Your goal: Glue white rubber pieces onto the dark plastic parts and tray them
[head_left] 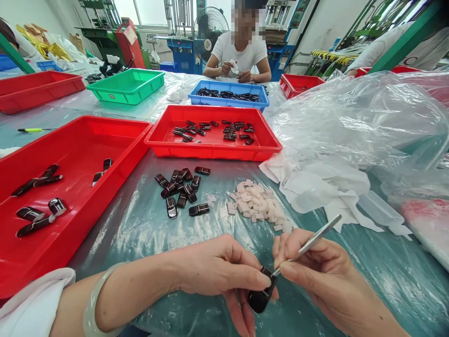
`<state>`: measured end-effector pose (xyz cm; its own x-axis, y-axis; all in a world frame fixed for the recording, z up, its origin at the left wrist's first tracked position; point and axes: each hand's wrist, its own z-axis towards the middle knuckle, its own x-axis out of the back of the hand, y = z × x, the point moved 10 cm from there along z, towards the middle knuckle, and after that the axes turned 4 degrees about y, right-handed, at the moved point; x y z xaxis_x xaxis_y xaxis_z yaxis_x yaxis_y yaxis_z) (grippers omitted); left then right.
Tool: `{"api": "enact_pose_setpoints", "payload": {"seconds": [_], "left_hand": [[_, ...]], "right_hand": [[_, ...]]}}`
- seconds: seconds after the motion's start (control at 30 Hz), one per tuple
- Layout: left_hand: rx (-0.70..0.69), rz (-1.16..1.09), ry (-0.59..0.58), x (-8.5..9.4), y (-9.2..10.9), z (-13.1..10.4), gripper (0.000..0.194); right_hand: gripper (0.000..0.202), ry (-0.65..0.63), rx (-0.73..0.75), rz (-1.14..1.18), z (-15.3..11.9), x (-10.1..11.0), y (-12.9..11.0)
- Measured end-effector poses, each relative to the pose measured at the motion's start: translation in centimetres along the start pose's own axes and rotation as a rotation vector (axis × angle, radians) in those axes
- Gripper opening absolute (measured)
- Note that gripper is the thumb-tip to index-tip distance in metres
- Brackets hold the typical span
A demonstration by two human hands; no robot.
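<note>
My left hand [228,274] grips a small glossy black plastic part [260,296] between thumb and fingers near the bottom of the view. In my right hand [315,271] is a thin metal tool [321,232], pinched like a pen, its tip touching the upper end of the black part. Whether the tool is a blade or tweezers I cannot tell. Beyond my hands lies a loose pile of similar dark parts [182,187]. To its right is a heap of small whitish pieces [259,202].
Red trays [213,152] with dark parts stand ahead and at left [115,196]. Farther back are a green tray [126,96] and a blue tray [228,104]. White sheets [326,182] and clear plastic film [361,117] cover the right. A person [242,56] sits opposite, handling something white.
</note>
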<state>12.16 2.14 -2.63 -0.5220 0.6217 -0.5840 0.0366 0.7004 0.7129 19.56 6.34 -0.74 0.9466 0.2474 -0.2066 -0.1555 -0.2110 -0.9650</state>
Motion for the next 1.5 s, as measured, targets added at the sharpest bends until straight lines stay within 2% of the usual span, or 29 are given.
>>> {"api": "enact_pose_setpoints", "payload": {"seconds": [0.17, 0.27, 0.3, 0.33, 0.37, 0.47, 0.57, 0.67, 0.77, 0.83, 0.93, 1.0, 1.13, 1.3, 1.5], "left_hand": [[-0.016, 0.034, 0.034, 0.4, 0.0, 0.0, 0.041], [-0.018, 0.092, 0.050, 0.6, -0.2, -0.1, 0.032], [-0.033, 0.124, 0.061, 0.6, -0.1, -0.2, 0.027], [-0.064, 0.180, 0.081, 0.7, 0.2, -0.3, 0.022], [-0.109, 0.261, 0.104, 0.7, 0.6, -0.4, 0.020], [-0.265, 0.575, 0.163, 0.4, 2.4, -1.0, 0.024], [-0.326, 0.722, 0.168, -0.1, 3.2, -1.2, 0.028], [-0.357, 0.710, 0.173, 0.0, 3.6, -1.2, 0.029], [-0.381, 0.647, 0.181, 0.2, 3.8, -1.1, 0.028], [-0.398, 0.601, 0.183, 0.2, 4.0, -1.1, 0.028], [-0.431, 0.570, 0.172, 0.0, 4.5, -1.3, 0.028], [-0.440, 0.573, 0.173, -0.1, 4.6, -1.4, 0.028], [-0.434, 0.576, 0.191, -0.1, 4.5, -1.3, 0.027], [-0.429, 0.564, 0.191, 0.0, 4.4, -1.1, 0.026], [-0.389, 0.555, 0.202, 0.2, 4.0, -1.0, 0.028]], "right_hand": [[0.010, 0.196, 0.201, -0.243, -0.8, 2.5, -3.3], [0.011, 0.418, 0.292, -0.386, -2.0, 4.7, -5.2], [0.011, 0.439, 0.295, -0.467, -2.2, 4.9, -5.4], [0.010, 0.407, 0.280, -0.570, -2.1, 4.5, -5.3], [0.009, 0.322, 0.255, -0.685, -1.7, 3.7, -4.8], [0.020, -0.005, 0.205, -0.989, -1.0, 0.4, -2.2], [0.018, -0.120, 0.215, -1.152, -0.7, -0.9, -0.6], [0.013, -0.105, 0.304, -1.184, -0.8, -1.2, -1.3], [0.013, -0.017, 0.471, -1.106, -1.4, -1.2, -3.9], [0.017, -0.045, 0.523, -1.018, -1.8, -1.7, -4.9], [0.026, -0.189, 0.513, -0.946, -2.1, -3.0, -4.9], [0.033, -0.218, 0.532, -0.948, -2.3, -3.5, -4.9], [0.037, -0.179, 0.626, -0.952, -2.9, -3.7, -5.3], [0.026, -0.106, 0.658, -0.959, -2.9, -3.6, -5.3], [0.017, -0.124, 0.552, -0.910, -2.3, -3.3, -4.7]]}}
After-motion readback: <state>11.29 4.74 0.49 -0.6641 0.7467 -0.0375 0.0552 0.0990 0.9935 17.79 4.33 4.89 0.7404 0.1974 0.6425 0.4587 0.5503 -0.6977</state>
